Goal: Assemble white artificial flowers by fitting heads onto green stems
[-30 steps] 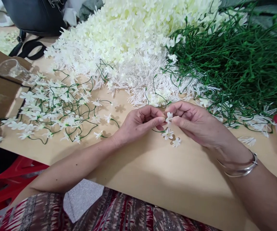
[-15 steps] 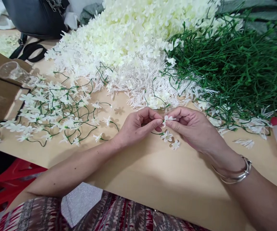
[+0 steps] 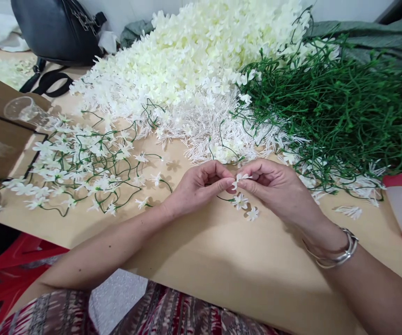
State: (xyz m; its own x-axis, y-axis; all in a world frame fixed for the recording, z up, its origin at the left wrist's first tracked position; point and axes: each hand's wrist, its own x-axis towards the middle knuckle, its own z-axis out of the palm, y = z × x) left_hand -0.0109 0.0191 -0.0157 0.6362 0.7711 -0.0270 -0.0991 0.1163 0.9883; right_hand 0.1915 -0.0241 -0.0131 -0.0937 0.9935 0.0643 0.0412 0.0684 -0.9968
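Note:
A small white artificial flower (image 3: 242, 178) is held between the fingertips of both hands, just above the table. My left hand (image 3: 199, 187) pinches it at its left side with thumb and forefinger; whether a stem lies inside those fingers is hidden. From the right, my right hand (image 3: 279, 188) grips it between thumb and forefinger, with a silver bangle (image 3: 344, 253) on the wrist. Right below the fingers, a stemmed white flower (image 3: 240, 201) and a loose white blossom (image 3: 252, 214) lie on the brown tabletop (image 3: 201, 251).
Stemmed white flowers (image 3: 92, 163) spread across the left. Behind my hands rises a heap of white blossoms (image 3: 201, 56), with white stamens (image 3: 211, 116) at its front. Green stems (image 3: 340, 102) pile up at right. A clear plastic cup (image 3: 24, 110) and black bag (image 3: 57, 32) are at left.
The camera view has shifted slightly. Both hands stay in nearly the same place, still pinching the small flower, which has tilted a little between the fingertips.

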